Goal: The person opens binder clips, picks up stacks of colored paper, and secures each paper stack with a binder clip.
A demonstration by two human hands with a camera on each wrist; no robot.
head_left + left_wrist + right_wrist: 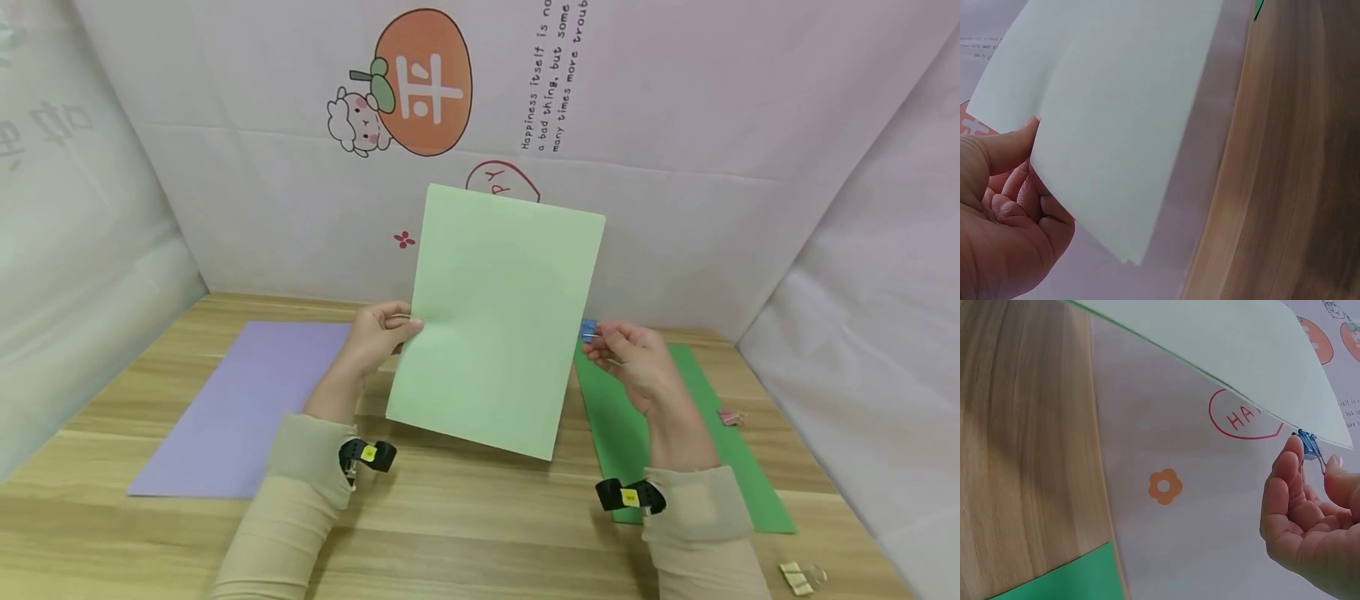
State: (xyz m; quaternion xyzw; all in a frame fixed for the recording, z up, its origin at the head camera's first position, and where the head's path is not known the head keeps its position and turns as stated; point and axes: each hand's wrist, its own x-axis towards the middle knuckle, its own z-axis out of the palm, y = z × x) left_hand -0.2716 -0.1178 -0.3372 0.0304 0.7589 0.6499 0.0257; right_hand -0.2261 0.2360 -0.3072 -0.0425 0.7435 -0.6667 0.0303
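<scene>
A light green sheet of paper (498, 325) is held raised above the table, tilted slightly. My left hand (377, 337) pinches its left edge between thumb and curled fingers; the paper bends a little at the thumb in the left wrist view. At the sheet's right edge is a small blue binder clip (1308, 445), its wire handles pinched between the thumb and fingers of my right hand (633, 358). The clip's mouth meets the paper's edge in the right wrist view; whether it bites on the paper I cannot tell.
On the wooden table (450, 533), a purple sheet (240, 408) lies left and a dark green sheet (705, 433) right. A pink binder clip (729, 417) sits on the green sheet's right edge. Nearer stands a pale yellow binder clip (797, 577). White printed cloth (660, 167) hangs behind.
</scene>
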